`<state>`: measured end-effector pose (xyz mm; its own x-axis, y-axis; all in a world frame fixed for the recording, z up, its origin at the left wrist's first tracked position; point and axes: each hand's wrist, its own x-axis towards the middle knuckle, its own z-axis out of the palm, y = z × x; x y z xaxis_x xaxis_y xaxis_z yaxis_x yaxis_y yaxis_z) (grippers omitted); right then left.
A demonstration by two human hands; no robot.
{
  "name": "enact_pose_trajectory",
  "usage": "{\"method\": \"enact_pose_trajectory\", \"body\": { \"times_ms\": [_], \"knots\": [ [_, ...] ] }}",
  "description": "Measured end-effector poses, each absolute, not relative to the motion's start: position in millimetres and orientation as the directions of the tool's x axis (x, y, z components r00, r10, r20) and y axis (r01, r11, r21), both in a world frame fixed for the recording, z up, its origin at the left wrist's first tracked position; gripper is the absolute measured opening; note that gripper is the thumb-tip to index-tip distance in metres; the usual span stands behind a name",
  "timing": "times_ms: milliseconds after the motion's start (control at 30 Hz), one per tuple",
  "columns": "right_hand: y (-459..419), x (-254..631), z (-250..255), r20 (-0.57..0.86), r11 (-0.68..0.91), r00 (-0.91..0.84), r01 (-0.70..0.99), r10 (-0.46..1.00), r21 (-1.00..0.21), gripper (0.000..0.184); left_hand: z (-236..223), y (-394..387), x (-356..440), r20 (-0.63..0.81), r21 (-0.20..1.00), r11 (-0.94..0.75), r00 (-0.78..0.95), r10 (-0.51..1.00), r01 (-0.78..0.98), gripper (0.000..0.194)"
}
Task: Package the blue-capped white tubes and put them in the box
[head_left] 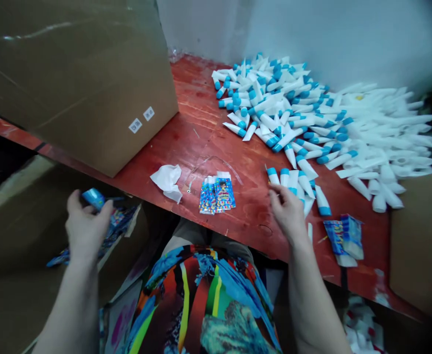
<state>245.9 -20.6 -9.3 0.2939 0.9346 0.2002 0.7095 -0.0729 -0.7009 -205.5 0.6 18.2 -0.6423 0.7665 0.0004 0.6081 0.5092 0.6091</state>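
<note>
My left hand (85, 228) is over an open carton (123, 260) below the table's left edge. Its thumb and fingers are spread, and a blue-ended tube in a printed sleeve (94, 198) is between them, seemingly loose. More printed blue packs (117, 222) lie in the carton under it. At the table, my right hand (288, 211) has its fingers closed at the near end of a white tube with a blue cap (272, 175). Similar capped tubes (305, 184) lie in a row beside it. A small stack of printed blue sleeves (217, 193) lies between the hands.
A big heap of blue-capped white tubes (275, 105) covers the back right, with plain white tubes (385, 128) beyond. A tall cardboard box (90, 88) stands at left, another (422, 236) at right. Crumpled white paper (167, 181) and two printed packs (344, 238) lie near the table edge.
</note>
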Motion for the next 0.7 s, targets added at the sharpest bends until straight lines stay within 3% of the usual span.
{"method": "enact_pose_trajectory", "body": {
  "times_ms": [67,133,200,267,367,500,600,700],
  "knots": [
    [-0.5,264.6,-5.8,0.248,-0.157,0.342,0.817,0.907,-0.555,0.035,19.3,-4.2,-224.5,0.03,0.338,0.644,-0.692,0.722,0.686,0.077],
    [15.7,267.6,-3.6,0.219,-0.255,0.351,0.892,0.91,-0.372,0.036,17.8,-5.4,-219.0,0.085,0.273,0.627,-0.667,0.74,0.73,0.073],
    [25.7,259.3,-3.0,0.132,-0.33,0.359,0.923,0.924,-0.196,0.036,12.2,-2.1,-193.5,0.148,0.367,0.477,-0.556,0.818,0.799,0.059],
    [29.7,248.3,-4.2,0.059,-0.364,0.369,0.928,0.928,-0.077,0.036,4.8,3.2,-155.4,0.17,0.493,0.22,-0.341,0.925,0.842,0.041],
    [28.7,240.3,-8.0,0.061,-0.379,0.381,0.925,0.923,-0.032,0.037,-0.8,8.7,-90.1,0.144,0.661,-0.1,0.005,0.99,0.744,0.027],
    [21.0,243.2,-12.4,0.15,-0.318,0.344,0.933,0.927,-0.171,0.043,1.9,12.3,-19.1,0.055,0.642,-0.217,0.238,0.97,0.735,0.032],
    [8.7,238.9,-15.0,0.216,-0.206,0.344,0.852,0.914,-0.481,0.048,-2.9,16.9,7.5,-0.017,0.61,-0.263,0.344,0.939,0.747,0.036],
    [-7.5,222.8,-18.7,0.079,-0.163,0.414,0.516,0.907,-0.841,0.052,-14.9,19.9,14.1,-0.041,0.628,-0.263,0.369,0.928,0.732,0.031]
  ]
}}
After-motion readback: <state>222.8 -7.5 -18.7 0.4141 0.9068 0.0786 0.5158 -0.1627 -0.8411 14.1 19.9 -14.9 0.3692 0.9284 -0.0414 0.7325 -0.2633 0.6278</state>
